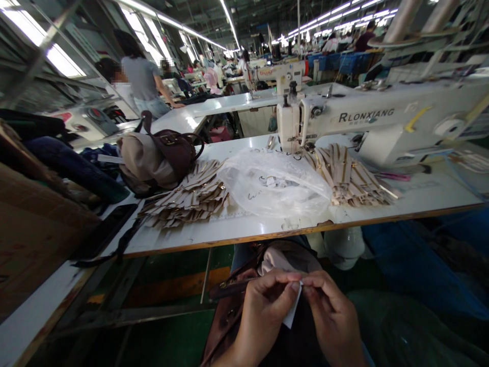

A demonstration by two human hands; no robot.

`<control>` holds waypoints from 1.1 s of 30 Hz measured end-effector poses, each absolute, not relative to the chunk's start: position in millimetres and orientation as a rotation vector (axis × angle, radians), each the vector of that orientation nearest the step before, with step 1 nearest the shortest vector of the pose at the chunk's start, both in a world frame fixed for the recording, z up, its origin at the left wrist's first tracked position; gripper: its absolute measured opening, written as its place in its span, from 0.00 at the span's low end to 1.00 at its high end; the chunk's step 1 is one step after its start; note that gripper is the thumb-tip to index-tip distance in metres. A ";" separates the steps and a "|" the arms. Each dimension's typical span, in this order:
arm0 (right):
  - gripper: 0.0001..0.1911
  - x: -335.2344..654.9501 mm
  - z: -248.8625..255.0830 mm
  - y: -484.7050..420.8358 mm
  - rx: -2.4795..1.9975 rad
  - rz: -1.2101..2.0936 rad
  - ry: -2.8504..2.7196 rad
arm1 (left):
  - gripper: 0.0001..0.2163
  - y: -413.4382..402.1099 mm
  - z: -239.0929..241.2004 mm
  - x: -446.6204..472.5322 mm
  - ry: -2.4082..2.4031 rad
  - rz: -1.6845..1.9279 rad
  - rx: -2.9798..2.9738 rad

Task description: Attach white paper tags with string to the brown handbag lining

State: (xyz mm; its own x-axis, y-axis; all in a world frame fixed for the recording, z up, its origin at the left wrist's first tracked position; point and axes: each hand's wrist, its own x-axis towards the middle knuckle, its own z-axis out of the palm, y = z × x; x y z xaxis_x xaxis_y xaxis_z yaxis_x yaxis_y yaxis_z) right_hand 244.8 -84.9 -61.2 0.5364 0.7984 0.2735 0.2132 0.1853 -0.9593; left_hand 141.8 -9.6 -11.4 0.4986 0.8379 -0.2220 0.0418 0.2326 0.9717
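Observation:
Low in the head view, my left hand (263, 311) and my right hand (332, 316) meet over my lap. Both pinch a small white tag (292, 312) between thumbs and fingers. Under them lies a brown leather bag (229, 300) with a zipper and a pale pink lining (273, 262) showing. Both hands are closed on the tag.
The white sewing table (248, 229) ahead holds two piles of beige strips (187, 201) (349, 178), a clear plastic bag (275, 188), a brown and beige bag (156, 153) and a sewing machine (382, 120). Cardboard (34, 224) stands left. People work at tables behind.

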 end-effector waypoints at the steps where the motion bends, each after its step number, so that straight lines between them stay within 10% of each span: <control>1: 0.04 243.7 -61.1 -85.3 -1.361 0.517 -0.946 | 0.05 -9.3 -11.4 141.2 0.908 0.658 1.221; 33: 0.08 255.9 -56.2 -94.4 -1.559 0.466 -1.215 | 0.10 5.0 4.6 130.7 0.821 0.362 1.106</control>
